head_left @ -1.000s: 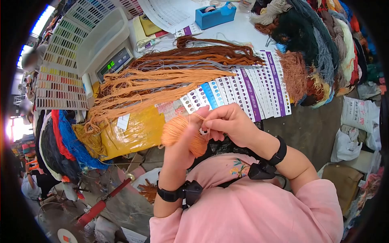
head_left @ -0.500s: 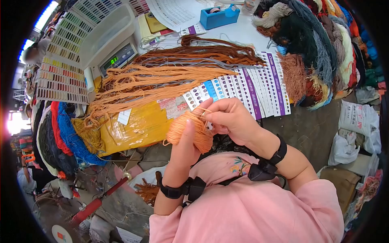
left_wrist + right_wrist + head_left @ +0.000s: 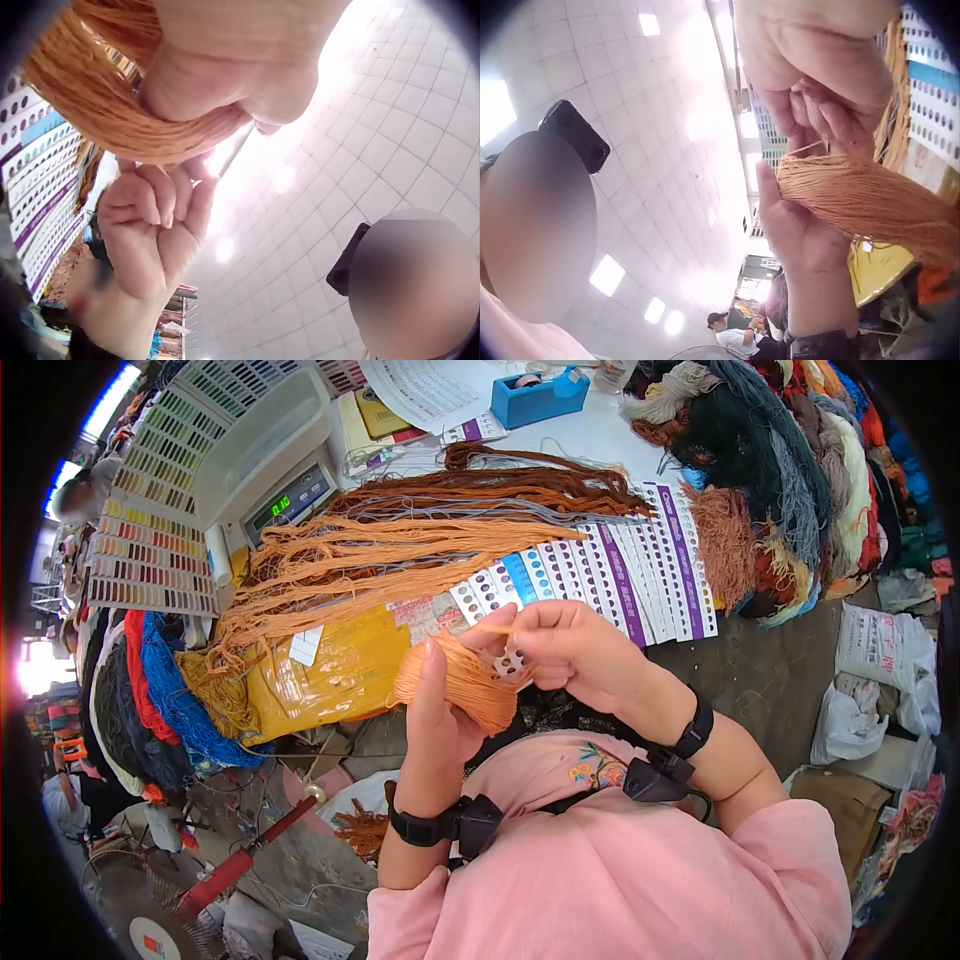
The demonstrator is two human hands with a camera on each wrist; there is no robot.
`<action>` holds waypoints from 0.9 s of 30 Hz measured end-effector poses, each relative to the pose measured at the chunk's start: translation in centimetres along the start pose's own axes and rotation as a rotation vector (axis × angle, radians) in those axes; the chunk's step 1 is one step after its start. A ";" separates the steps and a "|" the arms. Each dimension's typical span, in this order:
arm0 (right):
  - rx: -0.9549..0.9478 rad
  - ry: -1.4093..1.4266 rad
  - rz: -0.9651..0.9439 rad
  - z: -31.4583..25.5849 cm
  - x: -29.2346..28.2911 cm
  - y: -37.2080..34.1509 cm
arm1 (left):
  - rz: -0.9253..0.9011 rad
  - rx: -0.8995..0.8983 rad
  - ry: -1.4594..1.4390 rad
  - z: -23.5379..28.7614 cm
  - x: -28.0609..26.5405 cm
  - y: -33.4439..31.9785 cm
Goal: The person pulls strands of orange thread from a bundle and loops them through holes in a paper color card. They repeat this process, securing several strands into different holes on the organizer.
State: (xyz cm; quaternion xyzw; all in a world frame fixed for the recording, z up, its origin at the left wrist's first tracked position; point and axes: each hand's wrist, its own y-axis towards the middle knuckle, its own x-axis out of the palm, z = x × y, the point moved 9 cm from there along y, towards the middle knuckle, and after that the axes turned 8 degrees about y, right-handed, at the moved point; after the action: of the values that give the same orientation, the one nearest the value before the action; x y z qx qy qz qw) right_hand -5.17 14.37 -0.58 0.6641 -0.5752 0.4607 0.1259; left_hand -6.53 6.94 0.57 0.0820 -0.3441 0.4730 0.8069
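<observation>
My left hand (image 3: 437, 710) holds a folded skein of light orange yarn (image 3: 468, 685), with the thumb standing up along its near side. In the right wrist view the skein (image 3: 862, 196) spreads from the left hand (image 3: 806, 240) toward the right edge. My right hand (image 3: 585, 658) has its fingers curled at the skein's far end and pinches a strand there. This strand (image 3: 806, 150) runs short and taut between the two hands. In the left wrist view the right hand (image 3: 146, 225) shows behind the skein (image 3: 90, 105).
On the table lie long hanks of orange yarn (image 3: 400, 550) and brown yarn (image 3: 520, 490), over white shade cards (image 3: 590, 575). A scale (image 3: 290, 500), a blue tape dispenser (image 3: 540, 400) and a yellow taped package (image 3: 330, 680) stand around them. Yarn bundles (image 3: 770, 480) hang at right; a fan (image 3: 150, 910) stands lower left.
The left hand has shifted slightly left with the skein since half a second ago. The right fingers stay at the strand, which now stretches between the hands, and the gap between them is wider.
</observation>
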 end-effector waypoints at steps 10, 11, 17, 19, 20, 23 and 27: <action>-0.023 -0.361 0.091 -0.3 0.4 0.3 | -0.077 -0.067 -0.024 0.0 0.5 0.0; -0.014 -0.306 0.085 -0.3 0.3 0.3 | -0.064 -0.077 -0.043 -0.1 0.2 0.0; 0.034 -0.131 0.013 0.2 0.1 0.3 | 0.022 0.007 0.062 -0.2 -1.7 -0.2; 0.039 -0.085 0.003 0.2 0.1 0.2 | 0.119 -0.037 0.037 -0.5 -2.4 -0.5; 0.041 -0.062 -0.001 0.2 0.2 0.1 | 0.168 -0.058 0.024 -0.7 -2.8 -0.6; 0.033 -0.239 0.037 -0.3 0.3 -0.1 | 0.181 -0.066 -0.014 -0.9 -2.5 -0.5; -0.139 -0.416 -0.039 -0.6 1.0 0.3 | 0.171 -0.050 0.073 -1.0 -2.7 -0.2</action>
State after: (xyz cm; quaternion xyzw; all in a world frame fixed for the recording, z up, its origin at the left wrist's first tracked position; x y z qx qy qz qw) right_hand -5.79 14.09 0.41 0.7456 -0.6062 0.2706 0.0589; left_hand -6.71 5.39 -1.87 0.0148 -0.3320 0.5339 0.7775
